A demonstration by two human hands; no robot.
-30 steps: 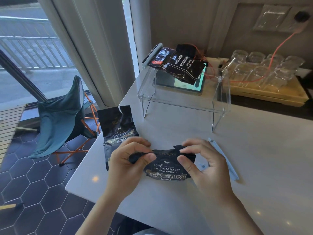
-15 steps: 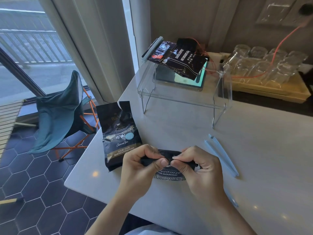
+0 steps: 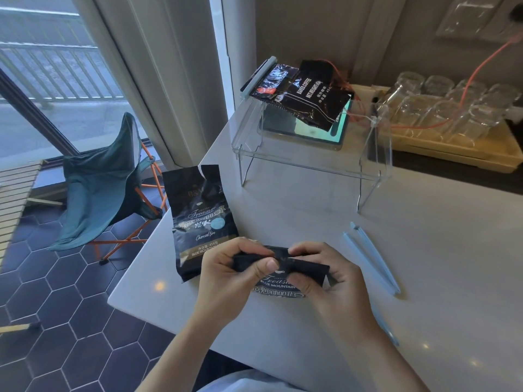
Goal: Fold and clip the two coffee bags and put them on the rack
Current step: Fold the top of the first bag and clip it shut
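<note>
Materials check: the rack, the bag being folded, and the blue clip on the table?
Rack: clear rigid plastic, likely acrylic; you see straight through it and its edges catch light.
Folded coffee bag: dark, thin, slightly glossy film, probably plastic or foil laminate; it creases sharply under both hands.
Blue clip: pale blue, matte, looks like moulded plastic; two long slim bars joined at one end.

Both hands, left (image 3: 232, 274) and right (image 3: 329, 281), and forearms are bare, without sleeves, rings or watch.

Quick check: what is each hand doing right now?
Left hand: closed, pinching the folded top of the coffee bag.
Right hand: closed on the same bag's fold.
</note>
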